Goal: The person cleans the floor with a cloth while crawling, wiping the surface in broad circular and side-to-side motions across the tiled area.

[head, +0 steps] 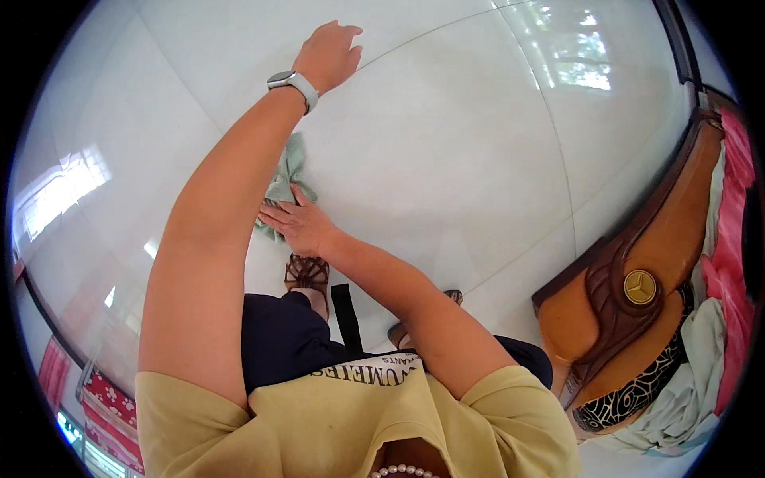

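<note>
My right hand (302, 224) presses on a crumpled pale green cloth (293, 161) that lies on the glossy white tiled floor (448, 149). Its fingers are spread over the near part of the cloth, and just behind it is my sandaled foot (306, 272). Stretched far forward, my left hand (330, 57) is over the floor beyond the cloth. Nothing shows in it, and its thumb and index finger are apart; the other fingers are partly hidden. A watch with a light grey strap (305, 89) circles that wrist. My left forearm hides part of the cloth.
To the right stands brown upholstered furniture (597, 334) with a round gold emblem (640, 287), bearing pink fabric (726, 269) and pale rumpled fabric (699, 352). Red patterned fabric (107, 400) shows at the lower left. A black strap (346, 316) hangs before me.
</note>
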Motion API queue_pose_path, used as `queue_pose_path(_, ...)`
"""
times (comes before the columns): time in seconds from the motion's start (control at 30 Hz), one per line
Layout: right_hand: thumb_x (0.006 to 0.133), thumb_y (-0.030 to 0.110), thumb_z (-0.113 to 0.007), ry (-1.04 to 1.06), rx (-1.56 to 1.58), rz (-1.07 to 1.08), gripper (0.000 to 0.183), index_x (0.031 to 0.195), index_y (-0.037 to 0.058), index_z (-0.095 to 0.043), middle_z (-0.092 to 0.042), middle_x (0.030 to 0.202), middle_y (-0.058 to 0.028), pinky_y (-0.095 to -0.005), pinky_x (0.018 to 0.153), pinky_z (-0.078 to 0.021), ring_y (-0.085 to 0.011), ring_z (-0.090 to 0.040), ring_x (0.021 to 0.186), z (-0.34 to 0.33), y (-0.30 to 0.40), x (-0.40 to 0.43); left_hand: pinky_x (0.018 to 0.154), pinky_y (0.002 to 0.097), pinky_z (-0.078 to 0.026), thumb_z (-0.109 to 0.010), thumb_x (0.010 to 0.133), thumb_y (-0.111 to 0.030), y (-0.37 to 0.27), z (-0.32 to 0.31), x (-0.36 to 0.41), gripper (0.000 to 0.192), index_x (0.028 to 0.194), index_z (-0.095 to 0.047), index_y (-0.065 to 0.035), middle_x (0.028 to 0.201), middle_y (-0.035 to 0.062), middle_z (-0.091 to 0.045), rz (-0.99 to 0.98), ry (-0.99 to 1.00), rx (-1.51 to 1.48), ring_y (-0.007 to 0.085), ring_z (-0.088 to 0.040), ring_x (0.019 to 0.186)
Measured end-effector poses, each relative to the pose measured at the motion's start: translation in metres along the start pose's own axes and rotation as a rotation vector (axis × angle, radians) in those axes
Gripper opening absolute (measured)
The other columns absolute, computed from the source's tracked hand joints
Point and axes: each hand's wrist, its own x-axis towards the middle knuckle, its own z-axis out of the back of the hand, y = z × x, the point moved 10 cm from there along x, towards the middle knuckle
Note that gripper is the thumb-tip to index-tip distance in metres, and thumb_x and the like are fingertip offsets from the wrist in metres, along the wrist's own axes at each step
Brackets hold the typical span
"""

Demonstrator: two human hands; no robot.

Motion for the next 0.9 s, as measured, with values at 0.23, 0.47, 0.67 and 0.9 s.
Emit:
queue_pose_path(0.23,0.092,0.018,-0.039,-0.128,-0.037,-0.398,0.046,0.139,0.0134,-0.041,-0.041,0.144,-0.0013,-0.0618,0.109,-0.0186,-0.0227,-0.048,0.124,0.103,-0.139,-0.015,0.103,0.0426,-0.039,-0.055,0.09,-0.021,-0.017,-0.015,-0.013,0.036,0.123,-0.055,-0.0059,0.123,0.0133,-0.058,-0.126,0.138,0.079,0.0342,-0.045,0.126)
queue_pose_path(0.47,0.093,0.029,-0.036,-0.509,-0.226,-0.973,0.055,0.144,0.0099,-0.034,-0.027,0.153,-0.0107,-0.0507,0.111,-0.0229,-0.0273,-0.028,0.139,0.182,-0.381,-0.163,0.104,0.0451,-0.037,-0.05,0.095,-0.021,-0.063,-0.045,-0.024,0.035,0.125,-0.051,-0.0033,0.129,0.0125,-0.054,-0.383,0.194,0.119,0.0308,-0.042,0.129)
queue_pose_path(0.67,0.096,0.033,-0.028,-0.337,-0.009,-1.494,0.061,0.148,0.0024,-0.019,-0.012,0.156,-0.0152,-0.0443,0.116,-0.0127,-0.0319,-0.01,0.144,0.086,-0.382,-0.358,0.106,0.0448,-0.035,-0.048,0.095,-0.022,-0.057,-0.06,-0.023,0.035,0.126,-0.051,-0.0038,0.131,0.0121,-0.053,-0.379,0.189,0.123,0.0302,-0.041,0.13)
queue_pose_path(0.9,0.096,0.033,-0.026,-0.59,0.152,-1.854,0.063,0.15,0.0031,-0.011,-0.003,0.158,-0.0133,-0.046,0.116,-0.0109,-0.0323,-0.007,0.145,-0.011,-0.269,-0.463,0.108,0.0474,-0.032,-0.047,0.094,-0.023,-0.1,-0.091,-0.005,0.038,0.125,-0.051,-0.0009,0.133,0.0189,-0.049,-0.438,0.266,0.053,0.0356,-0.039,0.13)
